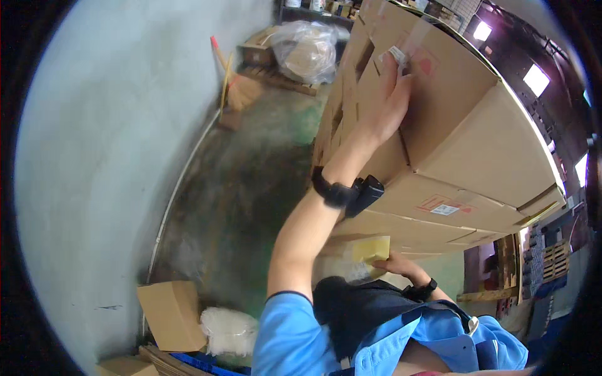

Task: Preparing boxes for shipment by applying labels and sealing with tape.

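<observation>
My left hand (pixel 390 103) is raised against the side of a large brown carton (pixel 467 81) in the upper stack. A small white printed label (pixel 396 56) is at its fingertips, against the carton; whether it is stuck down I cannot tell. A black strap with a dark device (pixel 364 195) is on my left wrist. Low in front of my body, my right hand (pixel 401 266) grips a yellow sheet (pixel 371 249), whose pale part hangs below. My right wrist has a black band too. On a lower carton (pixel 401 191) there is another white label (pixel 444 210) beside red print.
A grey wall (pixel 100 156) runs along the left. Brooms (pixel 235 88) lean there, near a pallet (pixel 282 78) with plastic-wrapped goods (pixel 307 50). An open carton (pixel 172 313) and a white plastic bundle (pixel 229 331) lie at lower left. Wooden pallets (pixel 555 260) stand at right.
</observation>
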